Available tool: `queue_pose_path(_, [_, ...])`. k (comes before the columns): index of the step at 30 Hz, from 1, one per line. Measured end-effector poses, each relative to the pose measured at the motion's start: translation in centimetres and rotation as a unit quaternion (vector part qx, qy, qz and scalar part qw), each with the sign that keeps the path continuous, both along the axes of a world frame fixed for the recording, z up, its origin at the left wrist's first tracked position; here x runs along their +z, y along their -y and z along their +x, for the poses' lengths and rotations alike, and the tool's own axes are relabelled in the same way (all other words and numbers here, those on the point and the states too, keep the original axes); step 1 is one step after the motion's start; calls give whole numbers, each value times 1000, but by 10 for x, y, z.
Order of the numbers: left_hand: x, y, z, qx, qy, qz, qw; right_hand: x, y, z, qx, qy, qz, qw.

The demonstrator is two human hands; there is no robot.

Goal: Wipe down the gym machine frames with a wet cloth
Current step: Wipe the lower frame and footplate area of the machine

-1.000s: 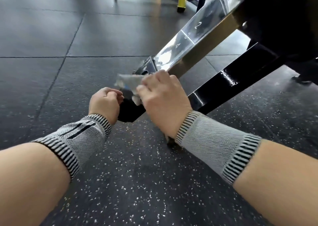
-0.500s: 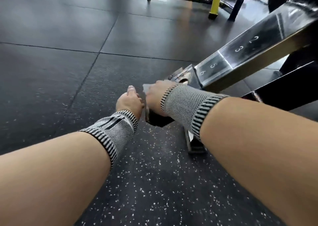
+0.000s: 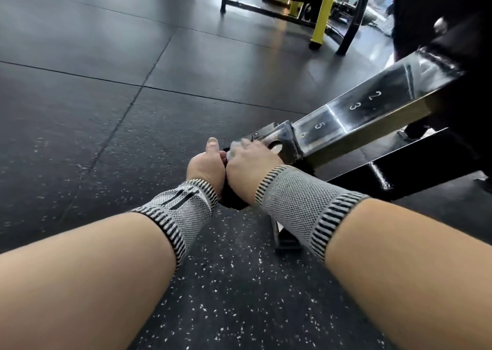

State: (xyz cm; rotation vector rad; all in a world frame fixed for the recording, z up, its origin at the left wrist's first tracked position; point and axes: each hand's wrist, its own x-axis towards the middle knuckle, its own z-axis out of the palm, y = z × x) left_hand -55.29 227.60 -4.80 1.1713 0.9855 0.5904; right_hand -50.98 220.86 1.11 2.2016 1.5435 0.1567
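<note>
The floor (image 3: 111, 64) is dark rubber matting laid in large tiles with thin seams between them, and nearer the camera it is flecked with small white specks. At the far edge of the room stands other gym equipment, with a yellow upright post (image 3: 323, 14) and black legs beside it on the matting. From the right a chrome bar (image 3: 354, 112) slopes down toward the middle of the view, its shiny top face stamped with the numerals 2, 3, 5 and 6 (the 4 falls on a bright band and cannot be read), and it runs into a black end bracket (image 3: 279, 142) with a round hole in it. Beneath it a black frame beam (image 3: 415, 168) lies low over the floor. Both forearms reach forward from the bottom corners, each wearing a grey knitted wrist sleeve (image 3: 300, 200) with striped cuffs. The left hand (image 3: 206, 168) sits just left of the bracket end with its thumb pointing up and away; its fingers are hidden, so its grip cannot be told. The right hand (image 3: 250, 163) touches it side by side, knuckles up, fingers curled over a pale cloth (image 3: 235, 147) of which only a blurred corner shows, pressed onto the bracket's near end.
</note>
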Motion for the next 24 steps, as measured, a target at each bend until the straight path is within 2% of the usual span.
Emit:
queue_pose_path(2, [4, 2, -1, -12, -7, 29, 999, 0, 12, -1, 50, -39, -5, 998])
queue_pose_path(4, [10, 7, -2, -36, -6, 53, 998, 14, 28, 8, 4, -62, 44, 997])
queue_pose_path(5, [13, 11, -1, -53, -10, 67, 996, 25, 37, 15, -31, -48, 75, 996])
queue_pose_path(8, [29, 30, 3, -103, -15, 146, 984, 73, 61, 48, -126, 87, 137, 979])
queue_pose_path(10, [40, 43, 10, -129, -8, 195, 972, 93, 71, 53, -176, 143, 144, 963])
queue_pose_path(13, [55, 62, 21, -162, -35, 299, 940, 73, 76, 45, -81, 108, 49, 990])
queue_pose_path(14, [57, 67, 25, -168, -33, 326, 930, 71, 79, 45, -75, 94, 46, 992])
queue_pose_path(17, [59, 77, 30, -189, -40, 371, 908, 103, 89, 67, -201, 126, 163, 958])
queue_pose_path(18, [60, 79, 30, -193, -49, 380, 903, 111, 90, 70, -227, 151, 173, 946])
queue_pose_path(20, [60, 82, 29, -200, -61, 388, 898, 110, 85, 63, -201, 156, 114, 960])
queue_pose_path(22, [62, 81, 28, -198, -69, 400, 892, 98, 80, 57, -129, 114, 66, 983])
queue_pose_path(24, [63, 80, 27, -198, -84, 402, 890, 109, 80, 62, -142, 110, 107, 978])
